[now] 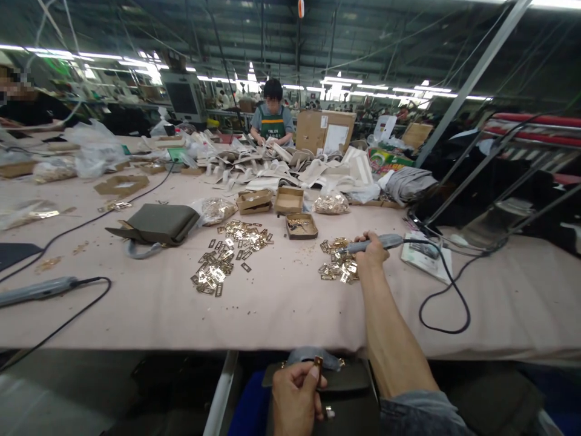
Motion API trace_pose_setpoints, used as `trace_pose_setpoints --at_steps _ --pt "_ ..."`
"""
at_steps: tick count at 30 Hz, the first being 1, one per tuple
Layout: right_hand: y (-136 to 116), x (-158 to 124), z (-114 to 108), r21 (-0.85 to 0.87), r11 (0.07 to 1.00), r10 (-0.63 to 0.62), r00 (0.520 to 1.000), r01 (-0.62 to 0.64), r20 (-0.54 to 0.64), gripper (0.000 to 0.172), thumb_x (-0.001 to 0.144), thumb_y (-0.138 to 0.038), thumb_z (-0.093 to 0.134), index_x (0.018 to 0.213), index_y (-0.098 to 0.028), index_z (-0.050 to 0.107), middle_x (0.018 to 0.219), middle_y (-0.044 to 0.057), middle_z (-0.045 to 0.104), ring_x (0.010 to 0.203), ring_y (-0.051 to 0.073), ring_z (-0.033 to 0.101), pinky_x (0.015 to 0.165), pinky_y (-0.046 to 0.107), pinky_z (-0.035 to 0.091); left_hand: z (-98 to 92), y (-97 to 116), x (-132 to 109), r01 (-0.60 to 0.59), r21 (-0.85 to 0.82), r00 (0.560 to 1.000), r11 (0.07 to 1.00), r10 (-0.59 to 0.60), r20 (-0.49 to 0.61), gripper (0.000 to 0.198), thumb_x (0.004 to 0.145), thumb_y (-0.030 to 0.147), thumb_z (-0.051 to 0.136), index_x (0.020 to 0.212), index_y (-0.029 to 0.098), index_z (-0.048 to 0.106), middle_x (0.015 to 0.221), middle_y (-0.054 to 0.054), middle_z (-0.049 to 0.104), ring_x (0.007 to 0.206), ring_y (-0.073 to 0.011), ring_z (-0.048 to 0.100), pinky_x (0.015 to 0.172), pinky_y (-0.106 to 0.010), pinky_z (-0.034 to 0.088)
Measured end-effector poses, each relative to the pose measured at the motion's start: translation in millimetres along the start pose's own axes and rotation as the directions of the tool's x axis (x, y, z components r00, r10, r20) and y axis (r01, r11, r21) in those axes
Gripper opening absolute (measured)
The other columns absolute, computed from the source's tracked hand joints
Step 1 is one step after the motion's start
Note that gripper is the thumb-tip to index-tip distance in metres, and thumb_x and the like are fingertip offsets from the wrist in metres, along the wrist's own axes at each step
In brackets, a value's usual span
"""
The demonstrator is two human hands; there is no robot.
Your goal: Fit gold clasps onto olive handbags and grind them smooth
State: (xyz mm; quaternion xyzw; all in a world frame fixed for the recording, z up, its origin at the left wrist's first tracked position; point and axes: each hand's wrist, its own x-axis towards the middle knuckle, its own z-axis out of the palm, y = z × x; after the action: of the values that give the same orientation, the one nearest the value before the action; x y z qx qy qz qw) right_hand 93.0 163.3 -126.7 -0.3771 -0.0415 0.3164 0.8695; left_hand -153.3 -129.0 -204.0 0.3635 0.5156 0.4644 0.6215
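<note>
- With our right hand [373, 249], we are gripping a grey corded tool [356, 246], its front end lying over a pile of gold plates [340, 268] on the table [281, 315].
- With our left hand [295, 396], we are pinching a small gold piece [318, 361] between thumb and finger.
- A dark bag [351, 396] is sitting below the table's near edge, behind our left hand; we cannot tell whether they are touching.

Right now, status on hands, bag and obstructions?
Left hand pinching small shiny piece at dark bag. Right hand gripping grey corded tool by metal plates. Black cord looped on table.
</note>
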Motion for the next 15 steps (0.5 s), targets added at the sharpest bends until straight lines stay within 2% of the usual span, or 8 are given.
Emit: trace_pose_setpoints --at_steps 4,11,15 --pt "8 1 5 -0.010 1.000 -0.003 1.000 0.003 0.017 0.029 0.072 -0.008 0.072 0.080 -0.021 0.048 0.067 -0.007 0.060 0.049 0.008 0.053 0.047 0.022 0.056 1.8 -1 4 0.010 -0.004 1.000 1.000 -0.010 -0.001 0.050 0.082 0.059 0.077 0.075 0.009 0.077 0.063 -0.011 0.068 0.034 -0.0126 0.050 0.034 -0.019 0.039" --pt "48 -22 14 -0.040 0.993 0.115 0.990 -0.112 0.082 0.027 0.074 -0.014 0.074 0.082 -0.022 0.049 0.065 -0.007 0.059 0.047 0.007 0.050 0.046 0.021 0.054 5.2 -2 5 0.033 -0.004 0.999 0.999 -0.033 -0.009 0.057 0.079 0.065 0.079 0.081 0.008 0.079 0.072 -0.013 0.071 0.034 -0.0127 0.051 0.033 -0.020 0.040" --pt "61 -23 16 -0.072 0.989 0.139 0.981 -0.130 0.133 0.025 0.076 -0.018 0.074 0.080 -0.022 0.049 0.064 -0.007 0.058 0.048 0.008 0.051 0.047 0.022 0.054 0.9 -5 7 0.035 0.025 0.999 0.999 -0.034 -0.022 0.065 0.075 0.074 0.081 0.080 0.009 0.080 0.063 -0.011 0.068 0.036 -0.0147 0.050 0.035 -0.023 0.043"
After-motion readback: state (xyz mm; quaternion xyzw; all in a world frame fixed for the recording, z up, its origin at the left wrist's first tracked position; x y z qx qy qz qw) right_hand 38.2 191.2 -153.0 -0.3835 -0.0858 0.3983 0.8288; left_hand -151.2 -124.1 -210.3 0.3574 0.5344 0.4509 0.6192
